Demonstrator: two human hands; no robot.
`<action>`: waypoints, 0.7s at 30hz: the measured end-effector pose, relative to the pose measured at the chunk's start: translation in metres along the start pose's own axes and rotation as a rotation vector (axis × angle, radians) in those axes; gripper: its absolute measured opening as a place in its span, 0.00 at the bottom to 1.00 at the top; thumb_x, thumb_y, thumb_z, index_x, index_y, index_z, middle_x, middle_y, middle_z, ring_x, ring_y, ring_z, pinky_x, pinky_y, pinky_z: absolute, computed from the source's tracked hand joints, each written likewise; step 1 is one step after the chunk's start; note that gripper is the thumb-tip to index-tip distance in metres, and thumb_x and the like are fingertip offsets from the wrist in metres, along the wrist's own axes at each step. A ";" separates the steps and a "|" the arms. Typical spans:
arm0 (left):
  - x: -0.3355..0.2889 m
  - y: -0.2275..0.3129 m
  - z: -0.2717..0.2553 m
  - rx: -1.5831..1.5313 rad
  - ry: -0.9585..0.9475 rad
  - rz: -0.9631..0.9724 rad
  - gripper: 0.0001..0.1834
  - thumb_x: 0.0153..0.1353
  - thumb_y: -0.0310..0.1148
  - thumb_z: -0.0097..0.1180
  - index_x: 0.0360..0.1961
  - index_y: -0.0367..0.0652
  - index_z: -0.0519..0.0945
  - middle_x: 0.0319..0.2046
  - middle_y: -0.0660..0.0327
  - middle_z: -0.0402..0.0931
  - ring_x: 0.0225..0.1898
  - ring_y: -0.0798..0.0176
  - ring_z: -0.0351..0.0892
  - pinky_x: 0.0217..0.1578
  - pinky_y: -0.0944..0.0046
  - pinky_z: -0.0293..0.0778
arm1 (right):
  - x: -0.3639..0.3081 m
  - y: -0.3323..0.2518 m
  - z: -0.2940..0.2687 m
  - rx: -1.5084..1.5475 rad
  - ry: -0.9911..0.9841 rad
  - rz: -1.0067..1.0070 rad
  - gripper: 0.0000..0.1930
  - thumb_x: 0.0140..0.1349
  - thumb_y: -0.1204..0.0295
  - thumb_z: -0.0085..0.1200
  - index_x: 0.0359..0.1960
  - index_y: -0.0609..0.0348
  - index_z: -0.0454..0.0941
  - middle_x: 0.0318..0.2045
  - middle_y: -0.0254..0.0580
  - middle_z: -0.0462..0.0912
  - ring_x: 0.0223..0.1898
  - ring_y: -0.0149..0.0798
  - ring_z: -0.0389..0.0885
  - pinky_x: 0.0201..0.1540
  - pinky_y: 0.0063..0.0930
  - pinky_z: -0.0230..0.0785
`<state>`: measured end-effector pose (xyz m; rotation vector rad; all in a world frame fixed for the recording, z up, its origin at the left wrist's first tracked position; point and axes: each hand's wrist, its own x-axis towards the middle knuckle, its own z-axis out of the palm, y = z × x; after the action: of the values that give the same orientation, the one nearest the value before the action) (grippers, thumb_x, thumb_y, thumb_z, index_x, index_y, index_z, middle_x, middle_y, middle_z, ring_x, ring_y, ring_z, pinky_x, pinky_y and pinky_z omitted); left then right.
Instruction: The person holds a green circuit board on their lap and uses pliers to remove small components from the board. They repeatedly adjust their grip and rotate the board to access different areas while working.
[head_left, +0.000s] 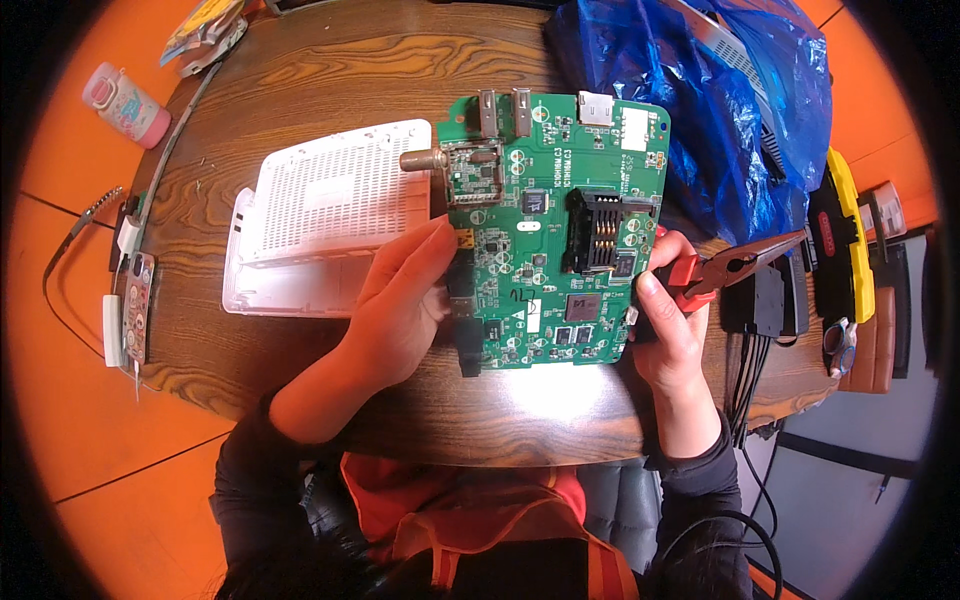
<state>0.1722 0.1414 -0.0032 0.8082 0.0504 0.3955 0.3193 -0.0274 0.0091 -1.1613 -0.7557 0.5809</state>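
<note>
A green circuit board [555,250] is held up over the near part of the table, its component side toward me. Along its far edge sit metal ports, and a black card slot [600,235] stands out right of its middle. My left hand [405,285] grips the left edge, fingers partly hidden behind the board. My right hand [672,320] pinches the right edge with the thumb on top. Red-handled pliers [735,268] are also tucked in that hand, their jaws pointing right. A white perforated plastic casing [335,190] lies behind my left hand.
A crumpled blue plastic bag [660,120] lies at the far right, with a metal panel in it. Black adapters with cables [765,305] rest at the right edge, near a yellow-and-black case [848,240]. A phone [138,300] and a pink bottle [125,105] are at the left.
</note>
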 end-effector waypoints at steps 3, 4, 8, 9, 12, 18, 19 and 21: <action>0.000 0.000 0.000 0.009 0.006 -0.021 0.17 0.65 0.38 0.40 0.50 0.41 0.69 0.43 0.64 0.73 0.44 0.69 0.72 0.44 0.66 0.70 | 0.000 -0.001 0.000 -0.033 0.002 -0.009 0.07 0.56 0.75 0.50 0.34 0.62 0.67 0.34 0.38 0.74 0.36 0.28 0.72 0.41 0.21 0.63; 0.000 0.000 0.000 0.004 0.017 -0.026 0.17 0.65 0.38 0.41 0.50 0.41 0.70 0.43 0.64 0.74 0.44 0.69 0.72 0.43 0.66 0.70 | 0.000 -0.001 0.000 -0.030 0.003 0.001 0.07 0.56 0.75 0.50 0.34 0.61 0.67 0.34 0.38 0.74 0.35 0.28 0.72 0.40 0.21 0.63; 0.000 -0.001 0.001 0.004 0.028 -0.012 0.16 0.65 0.39 0.42 0.49 0.42 0.71 0.42 0.65 0.74 0.43 0.70 0.72 0.43 0.66 0.70 | 0.000 -0.001 0.000 -0.030 0.017 0.018 0.07 0.56 0.74 0.50 0.35 0.61 0.67 0.33 0.37 0.73 0.33 0.25 0.71 0.35 0.18 0.62; 0.000 -0.001 0.001 0.001 0.034 -0.015 0.16 0.65 0.39 0.42 0.48 0.42 0.71 0.42 0.65 0.74 0.43 0.71 0.72 0.43 0.66 0.70 | 0.001 0.000 0.001 -0.024 0.027 0.010 0.07 0.56 0.74 0.50 0.34 0.61 0.67 0.33 0.36 0.74 0.32 0.25 0.71 0.34 0.18 0.62; 0.000 -0.001 0.001 0.001 0.046 -0.022 0.16 0.65 0.40 0.42 0.48 0.42 0.71 0.41 0.66 0.74 0.43 0.71 0.72 0.43 0.67 0.70 | 0.001 0.001 0.001 -0.012 0.027 0.028 0.07 0.56 0.74 0.50 0.34 0.61 0.67 0.32 0.36 0.74 0.31 0.24 0.71 0.33 0.17 0.61; 0.001 -0.001 0.002 0.008 0.036 -0.020 0.16 0.65 0.40 0.42 0.48 0.43 0.71 0.42 0.66 0.73 0.43 0.72 0.72 0.43 0.68 0.70 | 0.000 0.001 -0.001 -0.006 0.026 0.057 0.06 0.56 0.74 0.49 0.33 0.61 0.67 0.30 0.36 0.74 0.28 0.24 0.70 0.29 0.15 0.60; 0.001 -0.001 0.003 0.008 0.037 -0.025 0.16 0.65 0.40 0.42 0.48 0.43 0.71 0.42 0.66 0.73 0.43 0.72 0.72 0.43 0.68 0.70 | 0.000 0.001 -0.002 -0.003 0.015 0.052 0.06 0.56 0.74 0.49 0.33 0.61 0.67 0.30 0.36 0.74 0.28 0.24 0.70 0.29 0.15 0.60; 0.001 -0.001 0.003 0.010 0.034 -0.027 0.16 0.65 0.40 0.42 0.48 0.43 0.71 0.42 0.66 0.73 0.43 0.72 0.72 0.43 0.68 0.70 | 0.000 0.001 -0.002 -0.011 0.014 0.058 0.06 0.56 0.74 0.49 0.33 0.61 0.67 0.29 0.37 0.74 0.27 0.24 0.70 0.28 0.15 0.60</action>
<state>0.1742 0.1392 -0.0020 0.8100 0.0955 0.3835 0.3209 -0.0279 0.0081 -1.1991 -0.7160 0.6173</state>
